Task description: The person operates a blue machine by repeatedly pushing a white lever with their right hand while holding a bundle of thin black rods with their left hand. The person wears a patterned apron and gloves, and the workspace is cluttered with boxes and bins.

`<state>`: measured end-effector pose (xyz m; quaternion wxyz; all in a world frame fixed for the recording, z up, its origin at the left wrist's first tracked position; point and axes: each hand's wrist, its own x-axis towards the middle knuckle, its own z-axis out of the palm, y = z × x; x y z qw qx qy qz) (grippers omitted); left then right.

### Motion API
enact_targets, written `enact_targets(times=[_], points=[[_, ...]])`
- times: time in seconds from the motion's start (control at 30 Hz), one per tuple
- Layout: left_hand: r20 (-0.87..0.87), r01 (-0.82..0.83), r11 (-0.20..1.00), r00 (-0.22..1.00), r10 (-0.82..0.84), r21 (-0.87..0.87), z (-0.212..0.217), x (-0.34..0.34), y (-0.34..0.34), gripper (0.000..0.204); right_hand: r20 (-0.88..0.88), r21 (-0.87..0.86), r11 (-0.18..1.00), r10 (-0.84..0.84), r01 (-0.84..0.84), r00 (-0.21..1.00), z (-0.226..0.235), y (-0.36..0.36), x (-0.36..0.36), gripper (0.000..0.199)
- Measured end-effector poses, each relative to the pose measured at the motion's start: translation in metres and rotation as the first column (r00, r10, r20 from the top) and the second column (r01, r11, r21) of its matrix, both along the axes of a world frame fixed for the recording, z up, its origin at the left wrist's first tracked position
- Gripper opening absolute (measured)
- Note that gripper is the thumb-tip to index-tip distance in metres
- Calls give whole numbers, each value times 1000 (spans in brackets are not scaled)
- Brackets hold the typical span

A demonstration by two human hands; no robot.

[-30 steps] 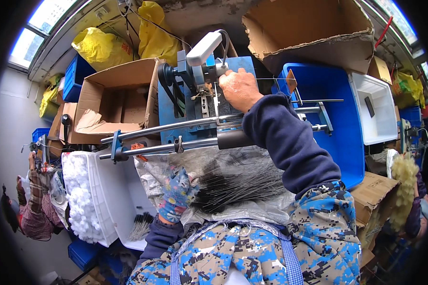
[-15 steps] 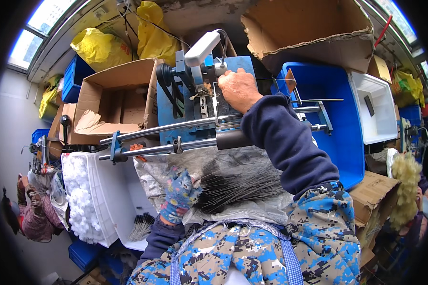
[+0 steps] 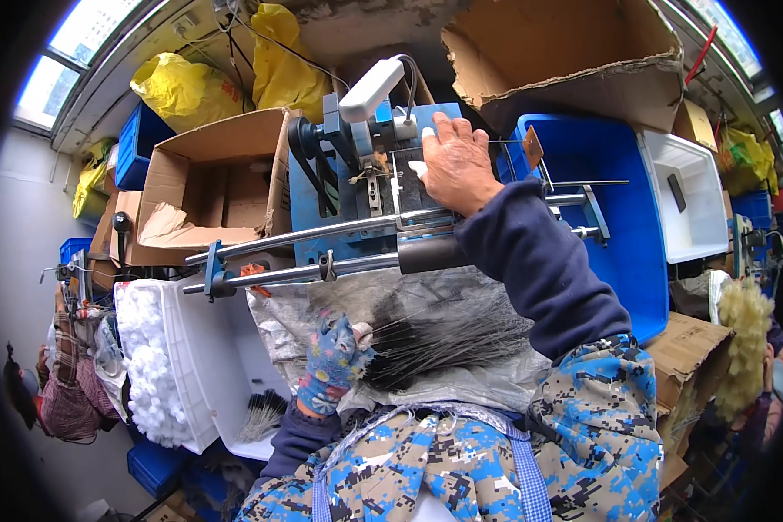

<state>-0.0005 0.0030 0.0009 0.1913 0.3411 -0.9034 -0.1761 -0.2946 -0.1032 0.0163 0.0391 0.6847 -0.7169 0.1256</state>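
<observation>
Right now my right hand [image 3: 458, 165] lies with fingers together, pressed flat on the face of the blue machine [image 3: 357, 187], just above its two metal rails [image 3: 322, 252]. My left hand [image 3: 332, 364], in a patterned glove, has its fingers clamped around the end of a bundle of thin dark wires [image 3: 448, 335] lying on crinkled plastic sheeting [image 3: 339, 300] in my lap. Further left stands a white tub [image 3: 196, 357], with an open cardboard box [image 3: 209, 187] behind it.

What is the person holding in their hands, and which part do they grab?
The left hand, in a patterned glove, grips a bundle of thin dark wires at its left end. The bare right hand rests on the blue machine, gripping nothing clearly.
</observation>
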Motion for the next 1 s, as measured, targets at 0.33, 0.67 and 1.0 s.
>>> enact_targets(times=[0.33,0.67,1.0], points=[[-90,73,993,994,-65,88,8,-20,6,22,164,47,998,-38,31,986,5,35,6,60],[16,7,1000,1000,-7,12,10,-2,16,27,206,1,999,38,-39,978,2,11,66,57],[-42,-104,992,993,107,70,1,28,16,28,132,160,982,79,-100,988,8,30,5,46]])
